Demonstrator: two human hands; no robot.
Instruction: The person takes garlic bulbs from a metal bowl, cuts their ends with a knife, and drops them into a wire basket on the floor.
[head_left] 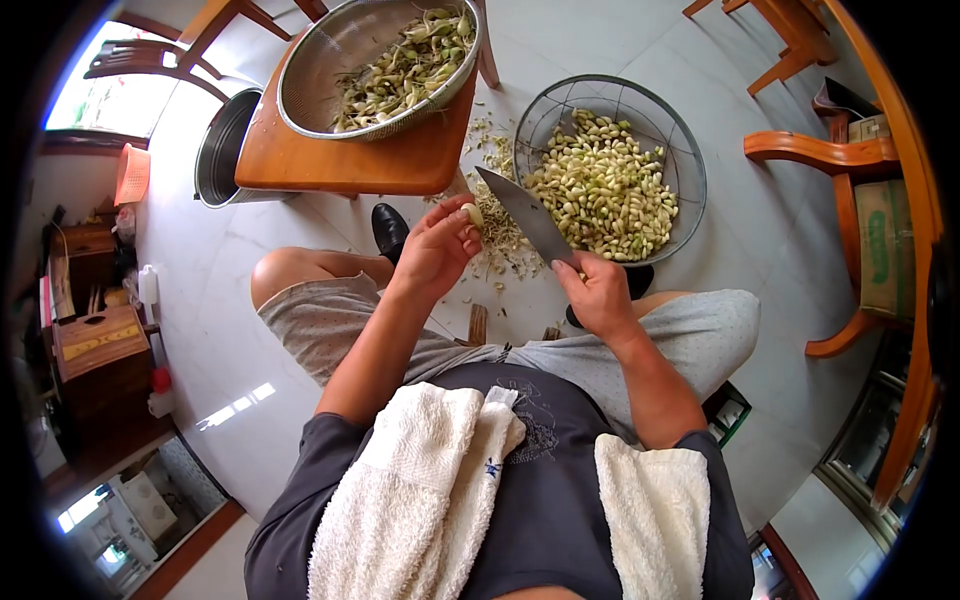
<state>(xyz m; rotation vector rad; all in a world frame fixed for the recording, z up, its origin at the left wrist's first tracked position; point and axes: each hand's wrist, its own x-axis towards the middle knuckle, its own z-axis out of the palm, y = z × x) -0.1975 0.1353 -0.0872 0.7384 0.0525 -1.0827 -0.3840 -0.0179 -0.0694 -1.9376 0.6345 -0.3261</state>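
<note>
My left hand (432, 252) pinches a small pale bulb (473, 214) between thumb and fingers, in front of the stool. My right hand (600, 298) is wrapped round the handle of a broad kitchen knife (532, 220). Its blade slants up and to the left, with the tip near the bulb but apart from it. Beyond the knife, a round wire basket (691, 150) on the floor holds many trimmed whitish bulbs (605, 190). A metal colander (300, 92) at the upper left holds untrimmed bulbs with stems (415, 70).
The colander sits on a wooden stool (350, 172), beside a metal bucket (205, 160). Trimmings (500, 245) litter the tiled floor between stool and basket. Wooden chair legs and a cardboard box (886, 250) stand at the right. A towel (400, 480) hangs over my chest.
</note>
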